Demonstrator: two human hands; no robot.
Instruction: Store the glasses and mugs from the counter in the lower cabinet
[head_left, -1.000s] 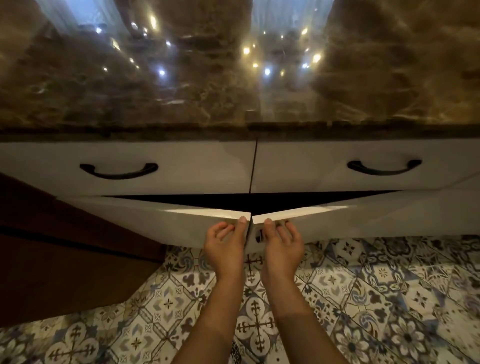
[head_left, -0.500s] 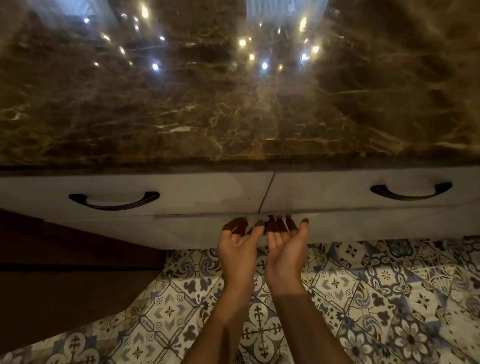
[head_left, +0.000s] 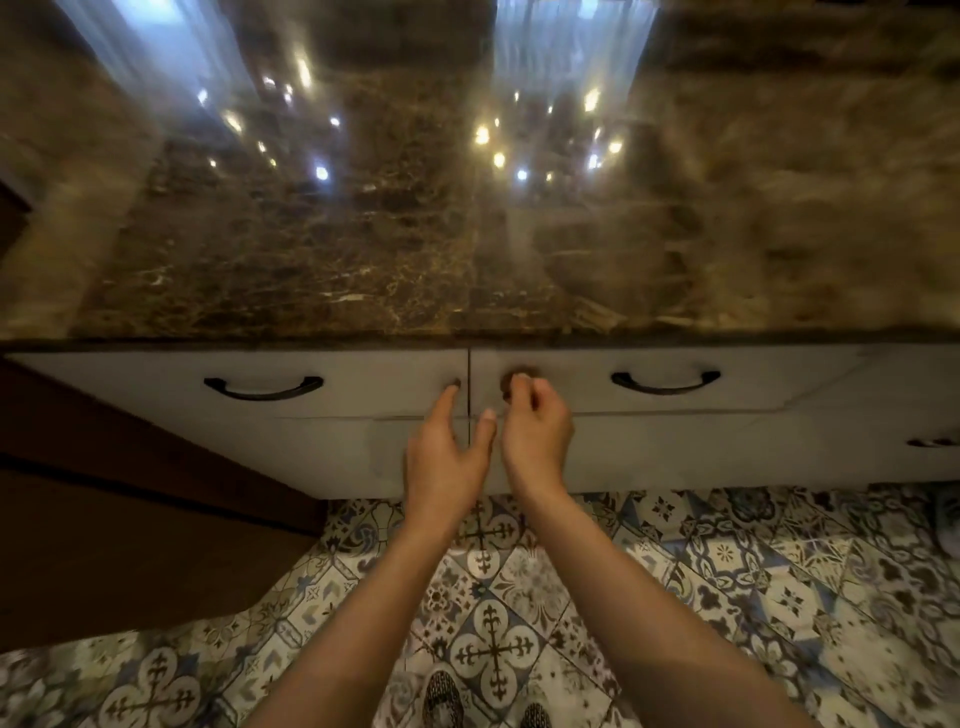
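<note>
Both hands bare before the closed lower cabinet (head_left: 332, 457), centre frame.
My left hand (head_left: 441, 467) is spread wide, fingers straight by the centre seam; my right hand (head_left: 535, 431) curls on nothing. Above are flat pale drawer fronts (head_left: 363, 384) with curved black handles (head_left: 264, 388) and a glossy brown marble counter (head_left: 311, 260); below, patterned floor tiles (head_left: 493, 649).

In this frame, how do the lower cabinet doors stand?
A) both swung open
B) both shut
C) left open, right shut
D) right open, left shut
B: the doors lie flush below the drawers, with no dark gap, and the left hand and right hand hold nothing.
</note>
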